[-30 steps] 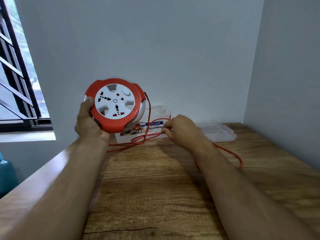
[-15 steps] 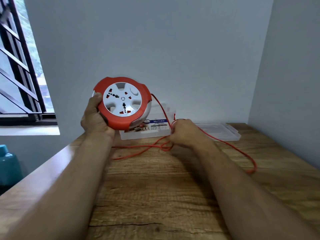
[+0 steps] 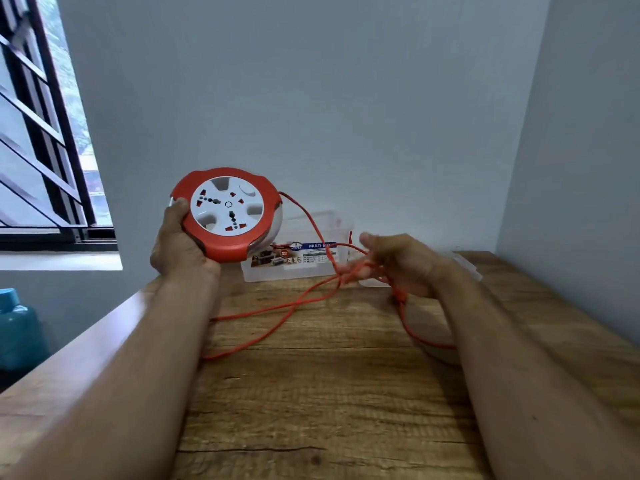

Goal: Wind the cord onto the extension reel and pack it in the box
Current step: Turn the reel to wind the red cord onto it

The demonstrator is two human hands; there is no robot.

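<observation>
Two grey walls meet in a corner behind a wooden tabletop, and a barred window stands off to the left with a pale sill beneath it. A teal container sits low down beside the tabletop's left edge.

At the back of the tabletop, against the wall, rests a clear plastic box with a printed label on its front. Its clear lid lies flat just to the right of it, partly hidden by the right arm.

The left hand holds the extension reel up above the tabletop, in front of the box, tilted so that its white socket face looks back toward the person. The fingers wrap the reel's left rim and grip it, with the palm beneath.

A red cord leaves the reel's right side, drops past the front of the box and runs to the right hand. That hand hovers just above the tabletop in front of the box's right end. Its fingers are curled around several bunched strands of the cord, though motion blur keeps the exact pinch from showing. From there loose loops of cord trail across the wood toward the left arm, and another length runs down and passes under the right forearm.
</observation>
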